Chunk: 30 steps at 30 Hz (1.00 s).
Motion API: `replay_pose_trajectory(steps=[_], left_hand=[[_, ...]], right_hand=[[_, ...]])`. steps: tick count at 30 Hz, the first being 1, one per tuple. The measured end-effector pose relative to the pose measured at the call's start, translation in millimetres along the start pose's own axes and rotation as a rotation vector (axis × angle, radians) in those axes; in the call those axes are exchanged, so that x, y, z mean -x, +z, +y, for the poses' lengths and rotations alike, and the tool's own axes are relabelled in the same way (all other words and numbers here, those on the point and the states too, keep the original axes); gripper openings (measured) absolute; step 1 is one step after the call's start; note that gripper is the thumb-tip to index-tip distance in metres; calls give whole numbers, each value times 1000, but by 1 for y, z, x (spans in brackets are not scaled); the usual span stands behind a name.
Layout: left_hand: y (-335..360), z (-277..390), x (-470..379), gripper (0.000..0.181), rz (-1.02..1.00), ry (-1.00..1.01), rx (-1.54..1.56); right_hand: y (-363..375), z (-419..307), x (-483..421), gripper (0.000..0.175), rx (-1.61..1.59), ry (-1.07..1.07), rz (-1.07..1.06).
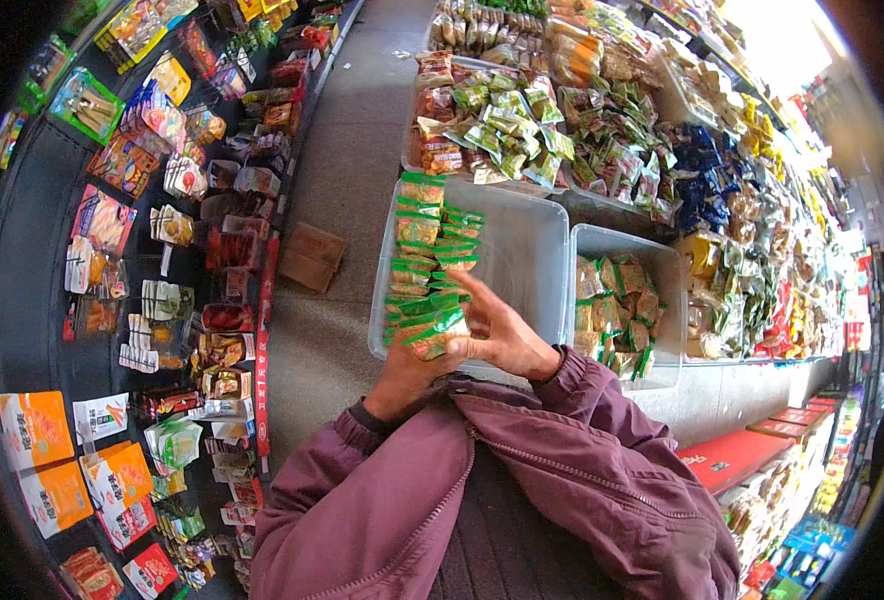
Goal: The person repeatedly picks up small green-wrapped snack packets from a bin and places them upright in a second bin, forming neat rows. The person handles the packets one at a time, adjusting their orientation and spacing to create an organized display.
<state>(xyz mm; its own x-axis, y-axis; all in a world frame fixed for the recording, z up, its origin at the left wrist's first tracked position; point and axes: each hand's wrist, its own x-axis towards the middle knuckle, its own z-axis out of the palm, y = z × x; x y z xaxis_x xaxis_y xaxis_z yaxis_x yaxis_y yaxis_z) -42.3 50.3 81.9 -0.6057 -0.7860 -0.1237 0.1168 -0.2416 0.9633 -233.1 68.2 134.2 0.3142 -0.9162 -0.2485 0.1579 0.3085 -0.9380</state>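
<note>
Before me stands a clear plastic bin [521, 225], with green-edged snack packets [419, 217] lined up in rows along its left side. My left hand [404, 379] holds several such packets [434, 334] at the bin's near left part. At the right edge of these packets is my right hand [509, 330]; its thumb touches the front packet and its index finger extends towards the rows. Whether the right hand grips anything cannot be made out. The undersides of the held packets are hidden by my left hand.
A smaller bin [667, 300] of similar packets [622, 307] adjoins on the right. Beyond are bins of loose green packets [513, 124]. A shelf edge with a red strip [263, 360] runs along the left. One cardboard box [312, 256] lies on the floor.
</note>
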Motion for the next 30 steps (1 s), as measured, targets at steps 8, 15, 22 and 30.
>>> replay_pose_trajectory(steps=[8,15,22,30], left_hand=[[-28,-29,-65,78,81,214,-96],[-47,-3,-86,102,62,235,-624],[-50,47,-70,101,-21,323,-890],[-31,37,-50,103,-26,279,-411]], right_hand=[[-21,30,-53,80,468,-128,204],[-30,21,-70,75,501,-137,337],[-37,18,-72,72,862,-452,222],[-28,10,-40,87,588,-408,173]])
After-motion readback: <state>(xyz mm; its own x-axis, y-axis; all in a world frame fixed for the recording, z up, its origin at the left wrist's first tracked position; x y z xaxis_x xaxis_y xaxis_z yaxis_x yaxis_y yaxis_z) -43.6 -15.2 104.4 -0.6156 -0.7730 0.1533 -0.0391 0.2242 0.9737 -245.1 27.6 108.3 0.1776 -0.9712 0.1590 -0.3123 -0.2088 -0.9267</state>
